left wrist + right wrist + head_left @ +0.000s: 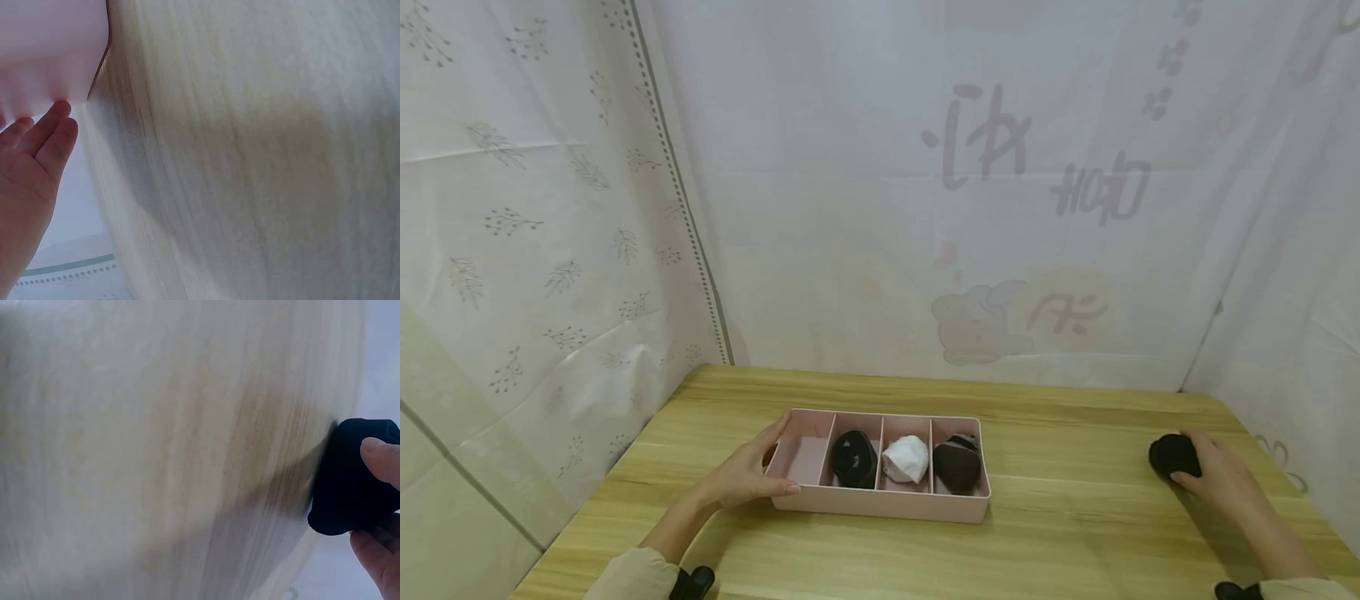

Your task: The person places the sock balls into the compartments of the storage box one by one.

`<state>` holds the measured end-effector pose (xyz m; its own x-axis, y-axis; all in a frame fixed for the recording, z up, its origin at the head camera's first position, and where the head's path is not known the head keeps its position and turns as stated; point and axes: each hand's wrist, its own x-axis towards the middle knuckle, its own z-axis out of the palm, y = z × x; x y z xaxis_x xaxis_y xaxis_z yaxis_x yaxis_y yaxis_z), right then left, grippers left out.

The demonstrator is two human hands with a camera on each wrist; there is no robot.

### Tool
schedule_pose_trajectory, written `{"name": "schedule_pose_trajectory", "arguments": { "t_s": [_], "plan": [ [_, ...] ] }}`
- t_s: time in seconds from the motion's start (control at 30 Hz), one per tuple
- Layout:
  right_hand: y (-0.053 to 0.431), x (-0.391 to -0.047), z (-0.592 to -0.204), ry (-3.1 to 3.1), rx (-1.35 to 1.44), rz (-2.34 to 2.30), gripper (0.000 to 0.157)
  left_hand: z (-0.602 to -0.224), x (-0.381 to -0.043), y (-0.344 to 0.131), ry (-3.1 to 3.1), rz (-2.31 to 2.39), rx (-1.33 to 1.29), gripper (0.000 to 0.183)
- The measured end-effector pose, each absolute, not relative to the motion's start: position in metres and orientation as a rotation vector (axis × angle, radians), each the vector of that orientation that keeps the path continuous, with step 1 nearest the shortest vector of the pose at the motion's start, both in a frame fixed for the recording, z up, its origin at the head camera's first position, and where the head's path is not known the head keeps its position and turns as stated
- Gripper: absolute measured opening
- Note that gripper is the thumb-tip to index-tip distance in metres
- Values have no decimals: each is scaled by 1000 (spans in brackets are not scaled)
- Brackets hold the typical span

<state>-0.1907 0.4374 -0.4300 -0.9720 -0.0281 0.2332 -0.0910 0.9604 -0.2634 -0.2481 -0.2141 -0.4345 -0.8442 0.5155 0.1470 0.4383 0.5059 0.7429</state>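
Note:
A pink divided box (887,502) lies on the table, its compartments in a row. My left hand (747,471) grips its left end, thumb at the front wall and fingers toward the back corner. In the left wrist view, fingertips of the left hand (31,169) touch the pink wall. The leftmost compartment is bare; to its right sit a black rolled sock (853,459), a white rolled sock (906,459) and a dark brown rolled sock (957,465). At the far right, my right hand (1223,479) holds another black rolled sock (1175,457) between thumb and fingers, at the table surface.
The wooden table (1060,517) extends between the box and the right hand. Pale printed curtains (820,208) hang behind it and at both sides, close to the table's edges.

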Motion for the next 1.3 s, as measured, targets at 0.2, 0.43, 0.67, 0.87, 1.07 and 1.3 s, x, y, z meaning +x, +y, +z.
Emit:
{"name": "schedule_pose_trajectory", "arguments": {
  "t_s": [0.2, 0.43, 0.67, 0.87, 1.07, 1.3],
  "plan": [
    [438, -190, -433, -2880, 72, 392, 64, -433, -247, -213, 2655, 1251, 833, 108],
    [438, -188, -436, -2853, 46, 393, 59, -432, -246, -211, 2655, 1251, 842, 107],
    [437, -185, -440, -2764, 51, 401, 57, -433, -246, -213, 2674, 1246, 853, 107],
    [433, -185, -438, -2714, 25, 430, 57, -434, -246, -214, 2662, 1260, 862, 107],
    [423, -187, -432, -2647, 57, 452, 58, -435, -246, -215, 2654, 1275, 859, 107],
    [403, -192, -419, -2619, 130, 449, 60, -434, -246, -214, 2653, 1274, 866, 107]
  ]
}}
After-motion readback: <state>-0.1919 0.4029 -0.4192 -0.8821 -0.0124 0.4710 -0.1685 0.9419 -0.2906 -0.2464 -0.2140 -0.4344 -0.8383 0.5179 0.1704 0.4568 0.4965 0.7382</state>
